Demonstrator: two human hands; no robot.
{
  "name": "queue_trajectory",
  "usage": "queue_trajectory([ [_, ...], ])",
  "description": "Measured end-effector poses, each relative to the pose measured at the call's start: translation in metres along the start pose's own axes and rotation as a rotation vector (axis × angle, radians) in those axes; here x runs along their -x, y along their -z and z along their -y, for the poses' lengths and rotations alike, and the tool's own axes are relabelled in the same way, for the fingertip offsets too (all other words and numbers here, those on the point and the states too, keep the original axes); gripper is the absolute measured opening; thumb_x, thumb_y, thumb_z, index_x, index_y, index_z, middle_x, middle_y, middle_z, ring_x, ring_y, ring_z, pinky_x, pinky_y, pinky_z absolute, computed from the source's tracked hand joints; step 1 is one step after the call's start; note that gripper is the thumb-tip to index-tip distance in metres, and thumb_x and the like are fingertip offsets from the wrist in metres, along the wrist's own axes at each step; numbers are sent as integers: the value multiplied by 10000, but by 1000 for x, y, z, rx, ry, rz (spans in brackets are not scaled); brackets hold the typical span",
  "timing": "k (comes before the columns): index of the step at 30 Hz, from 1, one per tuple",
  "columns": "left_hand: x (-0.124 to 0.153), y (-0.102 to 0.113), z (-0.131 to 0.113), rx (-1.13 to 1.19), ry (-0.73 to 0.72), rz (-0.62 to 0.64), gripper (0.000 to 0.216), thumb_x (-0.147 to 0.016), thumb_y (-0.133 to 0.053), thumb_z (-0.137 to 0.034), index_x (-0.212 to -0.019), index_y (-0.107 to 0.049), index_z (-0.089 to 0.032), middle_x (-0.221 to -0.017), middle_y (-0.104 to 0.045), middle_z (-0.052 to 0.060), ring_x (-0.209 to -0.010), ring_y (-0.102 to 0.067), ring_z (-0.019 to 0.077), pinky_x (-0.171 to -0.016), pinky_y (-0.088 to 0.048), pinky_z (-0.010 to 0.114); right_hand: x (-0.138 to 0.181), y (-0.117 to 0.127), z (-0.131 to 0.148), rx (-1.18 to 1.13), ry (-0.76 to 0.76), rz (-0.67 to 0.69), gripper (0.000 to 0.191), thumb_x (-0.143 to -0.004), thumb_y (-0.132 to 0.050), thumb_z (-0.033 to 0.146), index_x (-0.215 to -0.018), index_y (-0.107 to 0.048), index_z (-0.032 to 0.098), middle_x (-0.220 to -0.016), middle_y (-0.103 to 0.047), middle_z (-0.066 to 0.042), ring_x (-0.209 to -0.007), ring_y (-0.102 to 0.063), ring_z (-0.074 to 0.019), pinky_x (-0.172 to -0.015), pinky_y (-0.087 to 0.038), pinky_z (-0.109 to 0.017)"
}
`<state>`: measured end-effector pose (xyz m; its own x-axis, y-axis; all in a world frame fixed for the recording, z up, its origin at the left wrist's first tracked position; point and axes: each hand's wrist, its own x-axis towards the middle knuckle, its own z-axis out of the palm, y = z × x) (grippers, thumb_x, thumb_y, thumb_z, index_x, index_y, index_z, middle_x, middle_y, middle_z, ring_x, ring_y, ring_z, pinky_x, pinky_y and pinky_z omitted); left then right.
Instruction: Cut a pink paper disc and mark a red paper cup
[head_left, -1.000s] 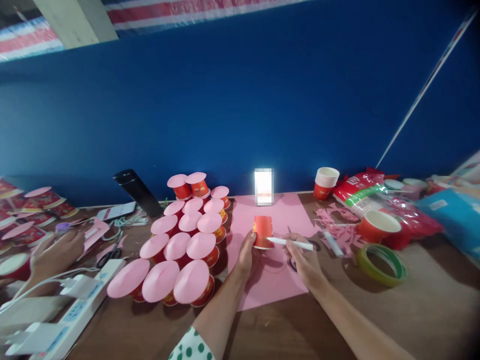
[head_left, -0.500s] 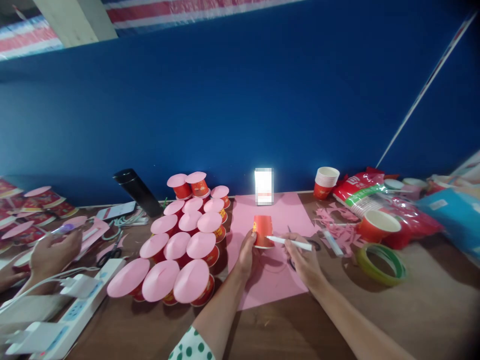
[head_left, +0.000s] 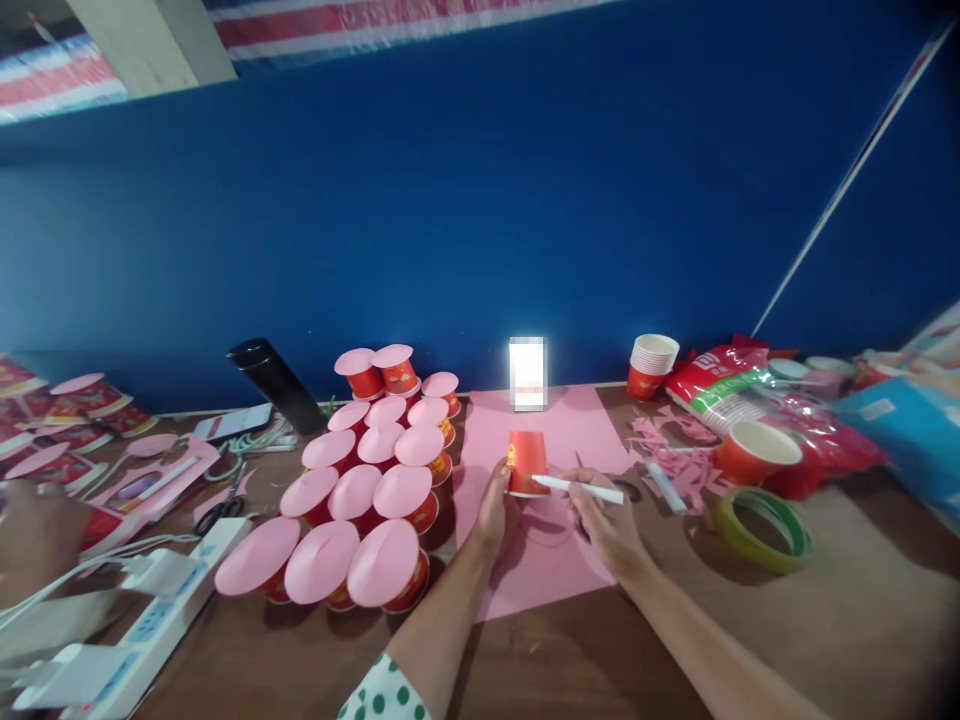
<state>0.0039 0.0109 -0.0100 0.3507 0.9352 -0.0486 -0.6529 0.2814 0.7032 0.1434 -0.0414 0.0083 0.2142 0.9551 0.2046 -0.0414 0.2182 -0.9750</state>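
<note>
A red paper cup point(head_left: 529, 456), turned upside down with its rim at the bottom, is held over the pink paper sheet point(head_left: 540, 590). My left hand point(head_left: 492, 505) grips its left side. Between the fingers of my right hand point(head_left: 600, 510) is a white marker point(head_left: 589, 489), its tip at the lower right of the cup's wall. Whether the tip touches the cup I cannot tell for sure. Scissors point(head_left: 628, 491) lie on the sheet, partly hidden behind my right hand.
Left stand several red cups topped with pink paper discs point(head_left: 382, 562), a black bottle point(head_left: 274, 385) and a power strip point(head_left: 161, 620). Right are paper scraps point(head_left: 682, 450), a tape roll point(head_left: 720, 525), stacked cups point(head_left: 651, 365) and a cup bag point(head_left: 720, 380). A co-worker's hand point(head_left: 45, 535) shows far left.
The marker tip has shifted slightly left and down along the cup. My left hand stays about where it was. The co-worker's hand moved left, and a purple-capped item now lies on the pink paper there.
</note>
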Motion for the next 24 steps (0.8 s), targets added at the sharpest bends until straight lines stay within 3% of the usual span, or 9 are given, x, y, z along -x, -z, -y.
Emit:
queue_trajectory([
  [24, -2, 7, 3, -15, 3, 20, 381, -850, -516, -365, -1196, -537, -207, -1068, -653, 79, -1016, -598, 234, -924, -426, 397, 1, 2, -1, 78, 33, 7, 256, -860, -549, 423, -864, -599, 172, -581, -500, 31, -464, -406, -75, -413, -312, -190],
])
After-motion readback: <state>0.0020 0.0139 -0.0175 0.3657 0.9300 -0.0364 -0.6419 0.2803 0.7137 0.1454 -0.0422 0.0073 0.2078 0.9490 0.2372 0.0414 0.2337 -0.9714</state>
